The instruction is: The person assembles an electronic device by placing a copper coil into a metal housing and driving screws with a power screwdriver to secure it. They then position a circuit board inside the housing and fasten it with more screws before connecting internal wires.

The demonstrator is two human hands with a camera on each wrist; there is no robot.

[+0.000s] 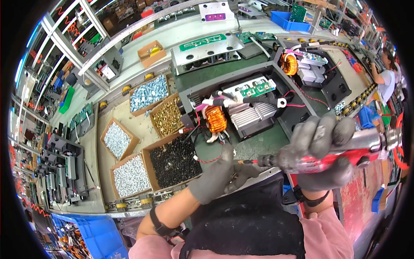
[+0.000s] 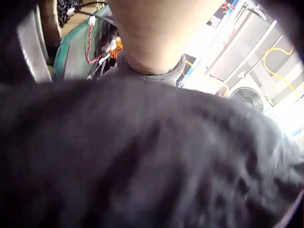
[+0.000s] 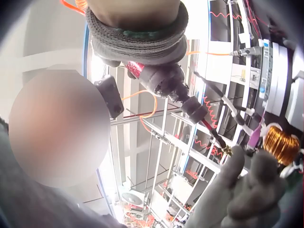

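My gloved right hand [image 1: 319,138] grips a red and silver power screwdriver [image 1: 366,144], held sideways with its bit pointing left. The bit's tip reaches the fingers of my gloved left hand [image 1: 215,178], in front of the open grey housing [image 1: 297,116]. In the right wrist view, a brass-coloured screw [image 3: 228,151] sits at the bit's tip, right by the left thumb and forefinger. The left fingers are curled round small brass-coloured screws [image 1: 235,175], mostly hidden. An orange copper coil [image 1: 215,119] and a finned heat sink [image 1: 252,115] sit inside the housing. Dark cloth fills most of the left wrist view.
Left of the housing are cardboard trays of black screws [image 1: 174,162], brass-coloured screws [image 1: 167,116] and silver screws [image 1: 148,94]. A second housing [image 1: 336,88] stands to the right. Loose cables with a ring terminal [image 1: 281,102] cross the near housing. A blue bin [image 1: 97,235] stands below left.
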